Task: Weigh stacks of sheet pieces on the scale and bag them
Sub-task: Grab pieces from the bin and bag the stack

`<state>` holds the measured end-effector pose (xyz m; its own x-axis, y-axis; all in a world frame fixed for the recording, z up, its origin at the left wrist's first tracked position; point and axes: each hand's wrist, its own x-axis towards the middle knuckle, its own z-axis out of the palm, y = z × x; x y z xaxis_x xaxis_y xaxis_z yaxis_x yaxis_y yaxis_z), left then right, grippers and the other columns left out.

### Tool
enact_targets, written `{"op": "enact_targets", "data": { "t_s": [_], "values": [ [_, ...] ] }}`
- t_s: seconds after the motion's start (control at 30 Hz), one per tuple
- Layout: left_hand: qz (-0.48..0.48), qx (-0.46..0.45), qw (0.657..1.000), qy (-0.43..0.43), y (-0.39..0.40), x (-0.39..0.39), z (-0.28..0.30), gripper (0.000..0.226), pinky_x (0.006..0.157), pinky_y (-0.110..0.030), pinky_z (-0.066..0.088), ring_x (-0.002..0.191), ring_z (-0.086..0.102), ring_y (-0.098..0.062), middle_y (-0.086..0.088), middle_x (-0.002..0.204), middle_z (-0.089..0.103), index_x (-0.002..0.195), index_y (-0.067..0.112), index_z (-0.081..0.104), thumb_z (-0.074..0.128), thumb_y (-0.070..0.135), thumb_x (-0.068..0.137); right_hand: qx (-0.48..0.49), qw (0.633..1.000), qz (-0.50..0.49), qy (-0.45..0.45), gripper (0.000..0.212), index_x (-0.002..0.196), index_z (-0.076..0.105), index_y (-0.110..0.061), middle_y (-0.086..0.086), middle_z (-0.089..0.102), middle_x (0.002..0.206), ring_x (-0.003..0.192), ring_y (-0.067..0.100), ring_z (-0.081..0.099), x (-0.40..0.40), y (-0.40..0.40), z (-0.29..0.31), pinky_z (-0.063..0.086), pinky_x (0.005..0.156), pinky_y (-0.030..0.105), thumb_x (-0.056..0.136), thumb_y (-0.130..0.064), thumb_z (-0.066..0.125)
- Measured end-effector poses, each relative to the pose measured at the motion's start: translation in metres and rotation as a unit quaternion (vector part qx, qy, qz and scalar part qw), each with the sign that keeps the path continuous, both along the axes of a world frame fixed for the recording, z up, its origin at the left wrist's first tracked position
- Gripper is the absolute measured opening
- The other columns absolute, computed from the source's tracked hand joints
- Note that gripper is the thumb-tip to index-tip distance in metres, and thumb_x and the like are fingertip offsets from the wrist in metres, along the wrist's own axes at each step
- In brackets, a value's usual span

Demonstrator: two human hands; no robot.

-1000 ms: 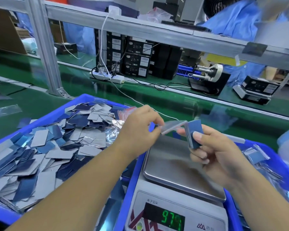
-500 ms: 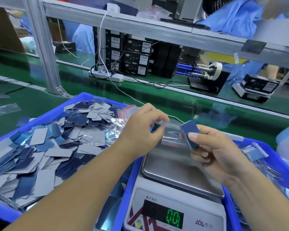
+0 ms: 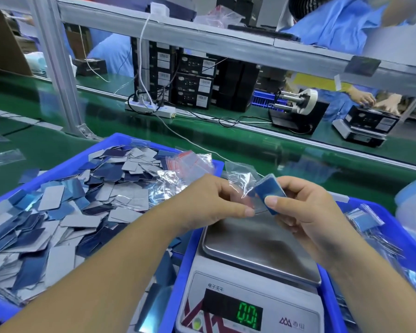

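Note:
My right hand (image 3: 305, 210) grips a small stack of blue sheet pieces (image 3: 269, 193) above the scale. My left hand (image 3: 214, 203) pinches the edge of a clear plastic bag (image 3: 240, 179) right beside the stack. The stack's lower end sits at the bag's mouth. Below them the digital scale (image 3: 257, 251) has a bare steel pan and its green display (image 3: 249, 317) reads 0.0. A blue bin (image 3: 65, 162) on the left holds several loose blue and grey sheet pieces (image 3: 65, 212).
Spare clear bags with red strips (image 3: 190, 162) lie at the left bin's far corner. A second blue bin (image 3: 394, 224) on the right holds filled bags. Beyond lie a green conveyor belt (image 3: 226, 143), a power strip, black boxes, a tape dispenser, and other workers' hands.
The scale reading dropped from 97.1 to 0.0. My left hand swapped from pinching a grey piece to holding the clear bag, which now opens up beside the stack in my right hand.

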<state>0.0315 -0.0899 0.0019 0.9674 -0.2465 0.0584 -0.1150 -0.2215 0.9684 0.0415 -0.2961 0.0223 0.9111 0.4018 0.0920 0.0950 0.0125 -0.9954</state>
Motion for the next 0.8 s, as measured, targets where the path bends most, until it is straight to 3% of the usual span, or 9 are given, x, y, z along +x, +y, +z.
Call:
{"op": "enact_targets", "data": {
  "t_s": [0.17, 0.3, 0.37, 0.43, 0.53, 0.6, 0.7, 0.8],
  "values": [
    [-0.024, 0.027, 0.999, 0.013, 0.004, -0.002, 0.002, 0.016, 0.067, -0.009, 0.043, 0.069, 0.06, 0.003, 0.012, 0.073, 0.071, 0.083, 0.031, 0.081, 0.078, 0.015, 0.084, -0.015, 1.0, 0.016, -0.008, 0.022, 0.091, 0.075, -0.011, 0.009, 0.056, 0.067, 0.047, 0.011, 0.031, -0.001, 0.002, 0.0, 0.029, 0.044, 0.019, 0.069, -0.01, 0.073],
    [0.007, 0.036, 0.999, 0.037, 0.004, 0.0, 0.002, 0.009, 0.048, -0.01, 0.036, 0.045, 0.046, 0.003, 0.018, 0.053, 0.061, 0.08, 0.018, 0.079, 0.076, 0.016, 0.088, -0.031, 0.999, 0.005, -0.017, 0.021, 0.089, 0.075, -0.015, 0.005, 0.055, 0.063, 0.047, 0.011, 0.031, 0.0, 0.003, -0.001, 0.028, 0.045, 0.019, 0.068, -0.012, 0.074],
    [0.04, -0.007, 0.996, 0.074, 0.007, 0.003, 0.001, 0.023, 0.043, -0.014, 0.03, 0.042, 0.036, -0.003, 0.014, 0.053, 0.058, 0.065, 0.015, 0.072, 0.076, 0.019, 0.088, -0.044, 0.999, -0.026, -0.015, 0.021, 0.088, 0.075, -0.016, 0.006, 0.056, 0.067, 0.047, 0.012, 0.031, 0.002, 0.001, -0.002, 0.029, 0.045, 0.019, 0.067, -0.015, 0.076],
    [0.089, -0.072, 0.988, 0.1, 0.01, 0.005, 0.0, 0.027, 0.038, -0.016, 0.025, 0.039, 0.029, -0.006, 0.008, 0.05, 0.051, 0.064, 0.013, 0.066, 0.078, 0.022, 0.087, -0.065, 0.997, -0.05, -0.005, 0.02, 0.087, 0.075, -0.018, 0.006, 0.058, 0.07, 0.047, 0.011, 0.033, 0.005, -0.003, -0.001, 0.029, 0.047, 0.02, 0.069, -0.012, 0.079],
    [0.153, -0.128, 0.975, 0.094, 0.015, 0.009, 0.0, 0.036, 0.039, -0.019, 0.019, 0.042, 0.022, -0.011, 0.003, 0.05, 0.039, 0.056, 0.018, 0.062, 0.08, 0.033, 0.084, -0.166, 0.983, -0.075, -0.028, 0.019, 0.088, 0.074, -0.024, -0.003, 0.063, 0.069, 0.048, 0.006, 0.044, 0.005, -0.006, -0.002, 0.035, 0.051, 0.02, 0.076, -0.01, 0.08],
    [0.156, -0.15, 0.973, 0.077, 0.016, 0.011, -0.001, 0.04, 0.041, -0.02, 0.02, 0.045, 0.023, -0.012, 0.001, 0.056, 0.042, 0.05, 0.021, 0.064, 0.079, 0.035, 0.084, -0.301, 0.942, -0.095, -0.114, 0.021, 0.084, 0.072, -0.033, -0.011, 0.069, 0.071, 0.054, 0.002, 0.054, 0.005, -0.005, -0.004, 0.042, 0.056, 0.019, 0.076, -0.016, 0.082],
    [0.102, -0.158, 0.979, 0.078, 0.014, 0.01, -0.001, 0.014, 0.041, -0.018, 0.022, 0.047, 0.027, -0.01, -0.002, 0.064, 0.054, 0.077, 0.012, 0.073, 0.077, 0.022, 0.088, -0.424, 0.885, -0.066, -0.182, 0.022, 0.08, 0.067, -0.04, -0.029, 0.066, 0.076, 0.062, -0.004, 0.061, 0.003, 0.0, -0.008, 0.043, 0.059, 0.009, 0.078, -0.022, 0.08],
    [0.092, -0.164, 0.977, 0.101, 0.011, 0.01, -0.004, 0.02, 0.04, -0.017, 0.024, 0.048, 0.031, -0.008, 0.0, 0.062, 0.059, 0.1, -0.006, 0.069, 0.074, 0.009, 0.089, -0.445, 0.876, -0.048, -0.18, 0.023, 0.085, 0.063, -0.043, -0.036, 0.063, 0.08, 0.067, -0.008, 0.062, 0.002, 0.001, -0.01, 0.041, 0.061, 0.005, 0.081, -0.024, 0.076]
  ]
}}
